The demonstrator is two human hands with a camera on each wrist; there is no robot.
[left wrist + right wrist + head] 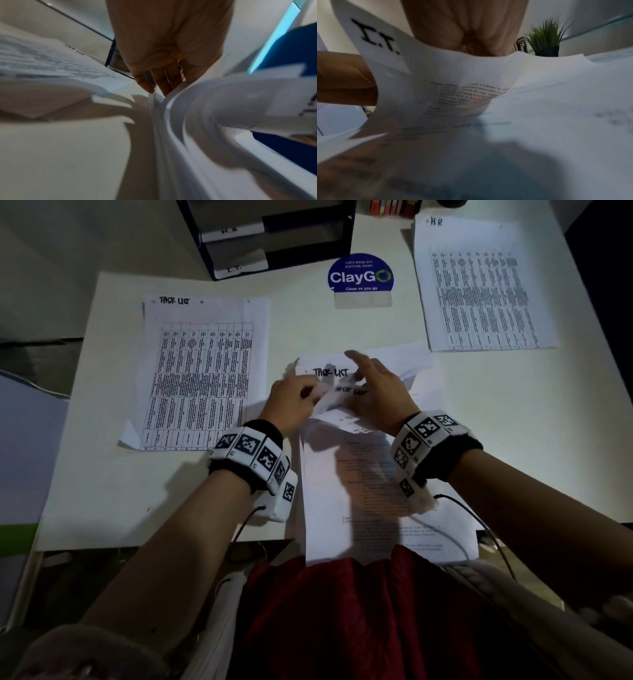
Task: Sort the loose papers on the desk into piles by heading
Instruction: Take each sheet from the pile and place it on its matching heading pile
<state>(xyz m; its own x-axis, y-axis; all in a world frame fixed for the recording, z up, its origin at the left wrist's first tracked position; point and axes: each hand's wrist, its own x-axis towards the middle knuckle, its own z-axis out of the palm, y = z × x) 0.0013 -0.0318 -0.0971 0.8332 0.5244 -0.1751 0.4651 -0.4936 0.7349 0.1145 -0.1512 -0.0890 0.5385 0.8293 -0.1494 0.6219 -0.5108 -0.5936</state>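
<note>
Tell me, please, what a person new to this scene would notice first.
First, the two hands at the desk's middle: the left hand and right hand leaf through the unsorted stack, lifting sheets headed "TASK LIST". Next, the sorted piles: the TASK LIST pile on the left, the HR pile far right. Between them stands a blue ClayGo sign.
</note>
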